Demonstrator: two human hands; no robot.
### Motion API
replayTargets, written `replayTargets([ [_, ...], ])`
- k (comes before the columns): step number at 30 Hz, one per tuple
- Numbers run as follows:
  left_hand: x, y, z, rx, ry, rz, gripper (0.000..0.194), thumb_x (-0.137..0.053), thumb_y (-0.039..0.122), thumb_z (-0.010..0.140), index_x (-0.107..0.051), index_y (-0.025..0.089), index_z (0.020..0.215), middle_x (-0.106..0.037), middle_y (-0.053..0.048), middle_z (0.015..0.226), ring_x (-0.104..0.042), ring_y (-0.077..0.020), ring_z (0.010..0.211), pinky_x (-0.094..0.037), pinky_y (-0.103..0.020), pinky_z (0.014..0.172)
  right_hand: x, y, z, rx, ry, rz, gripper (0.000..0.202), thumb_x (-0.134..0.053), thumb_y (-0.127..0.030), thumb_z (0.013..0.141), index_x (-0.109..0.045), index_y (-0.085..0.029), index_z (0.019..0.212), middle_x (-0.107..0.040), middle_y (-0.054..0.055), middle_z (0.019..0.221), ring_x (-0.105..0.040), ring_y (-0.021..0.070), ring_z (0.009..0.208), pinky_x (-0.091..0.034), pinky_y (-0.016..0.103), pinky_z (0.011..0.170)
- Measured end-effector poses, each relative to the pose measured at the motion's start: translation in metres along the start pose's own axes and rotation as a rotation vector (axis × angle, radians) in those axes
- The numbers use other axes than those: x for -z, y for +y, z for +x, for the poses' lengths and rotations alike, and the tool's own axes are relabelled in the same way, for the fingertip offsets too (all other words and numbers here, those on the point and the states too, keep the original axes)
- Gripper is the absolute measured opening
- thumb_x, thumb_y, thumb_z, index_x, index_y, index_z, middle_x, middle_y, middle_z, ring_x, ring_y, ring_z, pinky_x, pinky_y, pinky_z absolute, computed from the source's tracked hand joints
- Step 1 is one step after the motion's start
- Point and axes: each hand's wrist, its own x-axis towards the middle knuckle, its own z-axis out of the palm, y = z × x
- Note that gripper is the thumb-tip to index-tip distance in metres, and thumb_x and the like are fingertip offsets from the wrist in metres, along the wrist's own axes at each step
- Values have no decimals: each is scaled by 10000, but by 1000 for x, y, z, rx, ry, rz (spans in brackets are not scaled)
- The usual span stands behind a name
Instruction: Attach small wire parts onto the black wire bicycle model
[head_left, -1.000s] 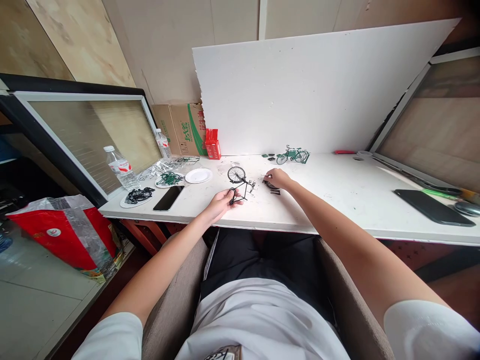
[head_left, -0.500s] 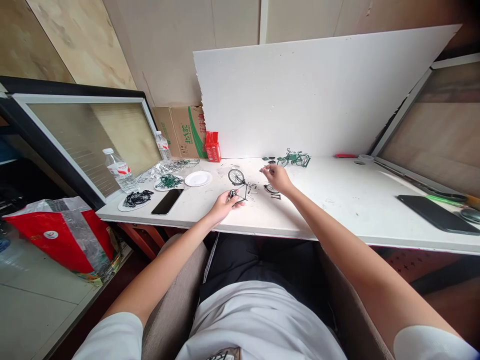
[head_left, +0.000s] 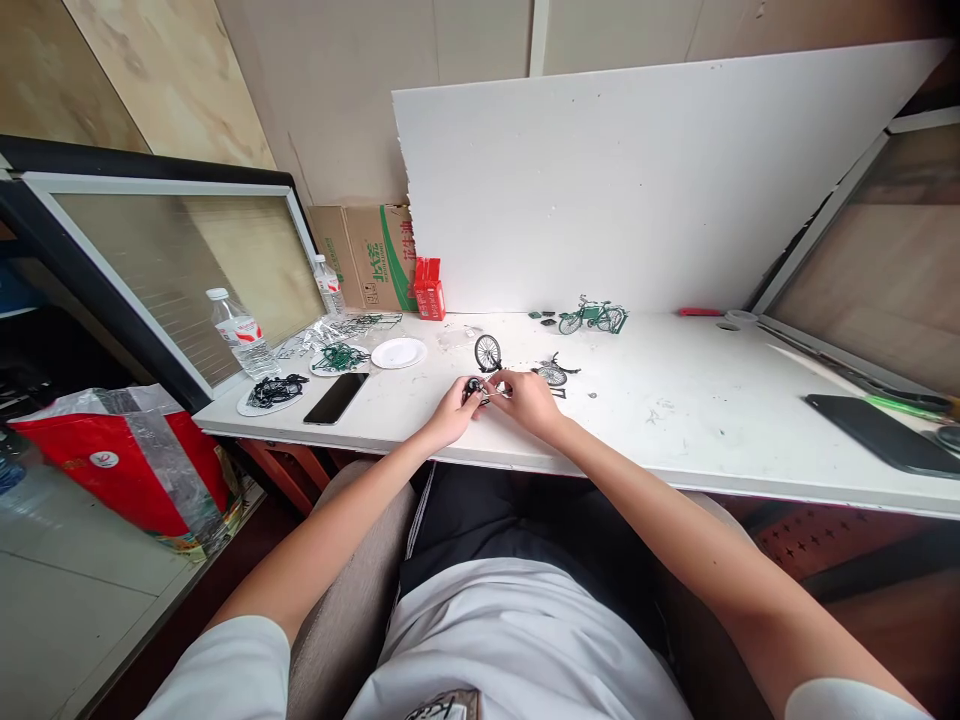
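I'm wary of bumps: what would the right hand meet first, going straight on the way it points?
Most likely the black bike, held by the left hand; the right hand looks close to it or touching, though depth is unclear.

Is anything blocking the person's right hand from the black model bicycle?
Nothing visible does. The right hand has its fingertips right at the black model bicycle, which the left hand holds. The loose wheel lies just beyond the right hand, not between.

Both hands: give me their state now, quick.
Left hand: closed, holding the black model bicycle.
Right hand: at the bicycle; open or closed cannot be told.
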Motion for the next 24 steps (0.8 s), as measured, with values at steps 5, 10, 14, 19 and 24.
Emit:
replayTargets([
  [5,-1,-2,0,-50,-32,19,381,-638,453,981,-588,168,1228,-657,-124,1235,-692,-157,867,-589,-299,763,1,3,0,-73,43,94,252,-619,-364,899,-790,-194,972,-679,22,652,-553,164,592,-330,266,638],
  [10,-1,-1,-2,-69,-31,48,424,-622,505,983,-599,169,1240,-660,-130,1245,-699,-179,899,-619,-335,802,1,0,0,-94,49,99,256,-620,-352,873,-795,-197,975,-712,37,706,-568,172,616,-337,273,651],
  [14,-1,0,-3,-88,-14,90,418,-601,521,993,-614,169,1218,-677,-130,1204,-716,-209,940,-632,-364,838,1,-3,0,-132,50,51,256,-622,-356,869,-800,-194,957,-714,48,681,-584,186,622,-354,278,666],
  [19,-3,-1,-4,-103,-21,96,428,-591,533,995,-627,169,1217,-682,-148,1241,-725,-225,975,-634,-397,895,-3,-5,-1,-134,47,79,256,-629,-372,871,-799,-185,911,-748,68,732,-581,178,625,-356,278,663],
  [24,-3,0,-5,-103,-18,94,410,-595,526,993,-614,171,1198,-701,-132,1203,-732,-203,916,-617,-381,885,-4,-2,-1,-125,67,137,281,-626,-397,869,-791,-171,886,-706,47,668,-511,155,574,-352,275,646],
])
